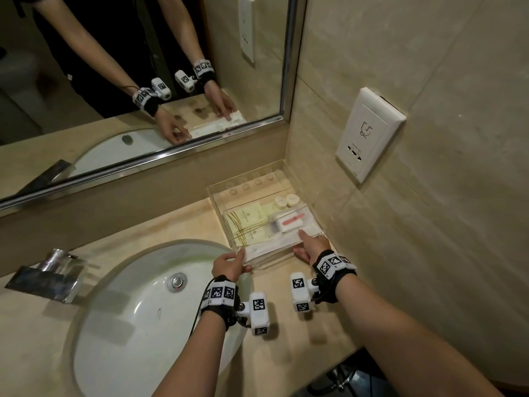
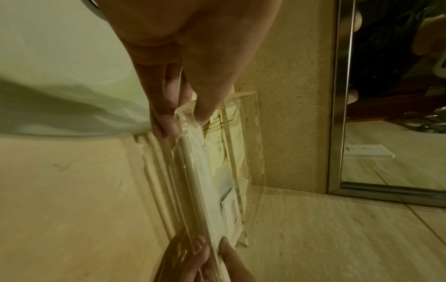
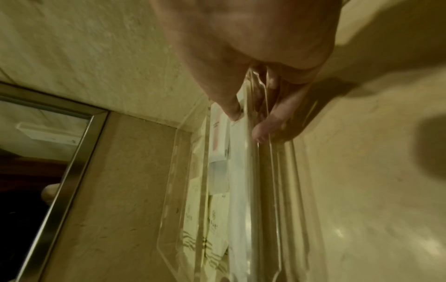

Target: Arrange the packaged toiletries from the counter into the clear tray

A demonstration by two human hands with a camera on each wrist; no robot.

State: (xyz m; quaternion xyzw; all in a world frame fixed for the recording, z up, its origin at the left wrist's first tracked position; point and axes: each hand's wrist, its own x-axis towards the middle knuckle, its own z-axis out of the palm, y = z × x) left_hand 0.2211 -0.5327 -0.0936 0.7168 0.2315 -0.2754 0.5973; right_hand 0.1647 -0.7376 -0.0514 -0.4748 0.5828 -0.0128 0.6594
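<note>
The clear tray (image 1: pixel 219 216) sits on the beige counter in the corner between the mirror wall and the side wall. It holds yellow packets (image 1: pixel 249 224), a white box with a pink item (image 1: pixel 290 220), two round white caps (image 1: pixel 286 200) and a long white packet (image 1: pixel 269 247) along its near wall. My left hand (image 1: pixel 229 265) pinches the tray's near-left corner, thumb on top, as the left wrist view shows at the hand (image 2: pixel 183 106) on the tray (image 2: pixel 253 133). My right hand (image 1: pixel 312 247) grips the near-right corner, thumb (image 3: pixel 231 110) inside and fingers outside the tray (image 3: pixel 173 171).
A white oval sink (image 1: pixel 128 310) with a chrome faucet (image 1: pixel 48 276) lies left of the tray, close to my left wrist. The framed mirror (image 1: pixel 143 81) runs along the back. A white wall socket (image 1: pixel 369 133) sits on the side wall above the tray.
</note>
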